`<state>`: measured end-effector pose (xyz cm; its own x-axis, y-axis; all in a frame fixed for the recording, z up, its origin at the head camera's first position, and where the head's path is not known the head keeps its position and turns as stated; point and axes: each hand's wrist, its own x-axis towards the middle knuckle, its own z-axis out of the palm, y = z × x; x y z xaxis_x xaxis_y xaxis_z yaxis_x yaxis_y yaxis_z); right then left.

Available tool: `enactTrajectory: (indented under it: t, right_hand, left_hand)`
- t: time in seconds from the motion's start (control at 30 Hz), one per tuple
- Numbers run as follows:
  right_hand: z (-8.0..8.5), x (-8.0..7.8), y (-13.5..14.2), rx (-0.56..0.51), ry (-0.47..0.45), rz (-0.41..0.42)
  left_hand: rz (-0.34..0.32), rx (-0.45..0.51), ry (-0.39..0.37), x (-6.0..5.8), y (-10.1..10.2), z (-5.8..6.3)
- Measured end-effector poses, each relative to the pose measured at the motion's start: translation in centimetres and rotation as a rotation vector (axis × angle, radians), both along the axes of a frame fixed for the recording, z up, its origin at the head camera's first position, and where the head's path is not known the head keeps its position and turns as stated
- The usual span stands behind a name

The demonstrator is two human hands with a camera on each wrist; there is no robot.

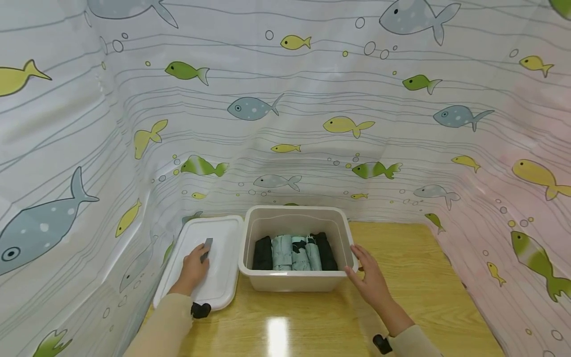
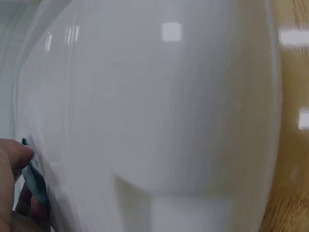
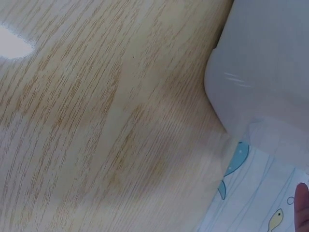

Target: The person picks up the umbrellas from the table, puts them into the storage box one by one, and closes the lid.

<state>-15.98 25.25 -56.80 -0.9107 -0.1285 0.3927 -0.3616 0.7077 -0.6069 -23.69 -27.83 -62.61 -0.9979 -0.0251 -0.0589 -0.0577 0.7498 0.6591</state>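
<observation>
My left hand (image 1: 195, 267) is over a white plastic lid (image 1: 223, 277) that lies left of the bin. Between its thumb and fingers it pinches a small flat grey-blue piece (image 1: 207, 249), whose kind I cannot tell; the same piece (image 2: 36, 181) shows at the lower left of the left wrist view. A beige plastic bin (image 1: 296, 282) holds folded cloth bundles (image 1: 282, 252), light blue-green in the middle and black at both ends. My right hand (image 1: 370, 277) rests at the bin's front right corner, fingers extended along the rim; in the right wrist view only one fingertip (image 3: 301, 208) shows.
Bin and lid stand on a wood-grain table (image 1: 401, 277). A white fish-print sheet (image 1: 303, 163) rises behind the table and along both sides. The lid touches or nearly touches the bin's left side.
</observation>
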Motion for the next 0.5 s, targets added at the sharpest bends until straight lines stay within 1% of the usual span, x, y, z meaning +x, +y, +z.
enactTrajectory:
  t: [0.07,0.2,0.4,0.5]
  right_hand:
    - [0.0,-0.1,0.0,0.004,0.006,-0.001]
    - [0.0,-0.1,-0.1,0.014,0.025,-0.005]
    - [-0.1,0.1,0.0,0.007,0.007,0.004]
    - [-0.1,0.0,0.0,0.006,0.011,0.002]
  left_hand:
    - [0.016,0.037,0.002,0.0,-0.1,0.4]
    - [0.029,0.098,0.024,0.3,-0.3,1.4]
    - [0.041,0.131,0.048,0.8,-0.7,2.2]
    - [0.039,0.149,0.069,1.1,-0.7,2.8]
